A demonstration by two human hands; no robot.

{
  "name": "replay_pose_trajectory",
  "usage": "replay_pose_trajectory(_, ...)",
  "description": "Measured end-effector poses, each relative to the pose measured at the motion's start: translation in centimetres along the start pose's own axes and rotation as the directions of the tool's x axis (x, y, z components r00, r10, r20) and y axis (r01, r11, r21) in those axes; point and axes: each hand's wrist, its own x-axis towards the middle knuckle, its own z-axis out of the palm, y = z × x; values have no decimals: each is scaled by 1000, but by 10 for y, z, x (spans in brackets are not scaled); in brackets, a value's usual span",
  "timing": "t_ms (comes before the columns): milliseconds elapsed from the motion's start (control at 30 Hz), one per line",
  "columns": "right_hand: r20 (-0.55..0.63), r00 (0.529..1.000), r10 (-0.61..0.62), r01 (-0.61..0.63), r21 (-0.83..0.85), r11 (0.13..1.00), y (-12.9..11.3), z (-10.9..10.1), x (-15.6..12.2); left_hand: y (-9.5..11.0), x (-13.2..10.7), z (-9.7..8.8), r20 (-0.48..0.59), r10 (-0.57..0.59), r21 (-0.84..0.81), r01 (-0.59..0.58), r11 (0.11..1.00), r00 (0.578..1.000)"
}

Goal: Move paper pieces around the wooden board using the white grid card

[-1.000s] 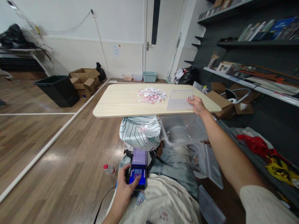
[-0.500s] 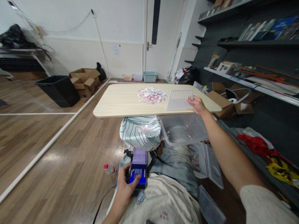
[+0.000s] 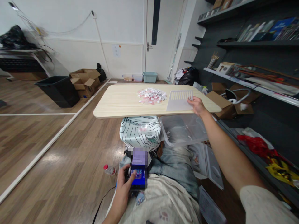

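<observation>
Left hand: The person's left hand [image 3: 123,184] is wrapped around a phone [image 3: 138,182], thumb over the lit screen. This grip probably lets one hand both support the phone and reach its display.

Phone: Over the lap, face turned up toward the wearer, likely for easy viewing. Its upper part is blurred out.

Right hand: The right hand [image 3: 198,105] stretches forward, pinching a white plastic panel [image 3: 178,104] at its right side. Holding it there leaves most of its face and slots uncovered.

Panel position: Over the right half of the table [image 3: 116,104], slots along the far edge. Whether it touches the tabletop, I cannot tell.

Heap: A pile of small white and pink pieces [image 3: 153,95] lies just left of the panel, well in from the table's ends, which perhaps keeps loose bits from falling.

Clear tub: An open clear tub [image 3: 188,133] sits below the table's near edge at right, seemingly where it could catch strays. A few pale bits show inside.

Bottle: A red-capped bottle [image 3: 109,170] is on the floor at left, apparently out of the way.
</observation>
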Motion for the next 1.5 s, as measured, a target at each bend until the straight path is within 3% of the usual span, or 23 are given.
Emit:
replay_pose_trajectory(100,4,1000,1,-1,-2,1000,0,0,0,9,4,0,-45,-34,-62,31,998,998)
replay_pose_trajectory(267,-6,1000,22,-22,3,1000,-1,1,-1,31,33,-8,-227,81,-33,-91,995,970)
replay_pose_trajectory(400,-9,999,32,-32,6,999,-3,2,-1,63,66,-23,-366,265,-2,-285,958,892)
replay_pose_trajectory(467,-7,999,31,-31,8,999,-3,1,-1,78,79,-28,-387,337,22,-357,934,858)
replay_pose_trajectory(567,-8,1000,25,-25,11,1000,-1,1,0,86,88,-30,-272,302,24,-307,951,914)
replay_pose_trajectory(667,-6,1000,16,-16,11,1000,0,0,1,68,75,-26,-93,154,8,-154,988,984)
replay_pose_trajectory(800,-3,1000,10,-10,11,1000,1,-2,1,15,42,-16,85,2,3,-3,1000,996)
replay_pose_trajectory(933,1,1000,10,-10,6,1000,2,-3,2,-26,26,-10,121,91,32,-95,995,988)
replay_pose_trajectory(1067,1,1000,4,-4,7,1000,3,-3,3,-35,27,-8,143,126,62,-136,989,982)
replay_pose_trajectory(1233,1,1000,7,-7,5,1000,3,-2,3,-38,23,-5,97,202,49,-208,977,975)
replay_pose_trajectory(1500,-7,1000,11,-11,-1,1000,3,-2,2,-51,37,-15,163,133,19,-137,990,978)
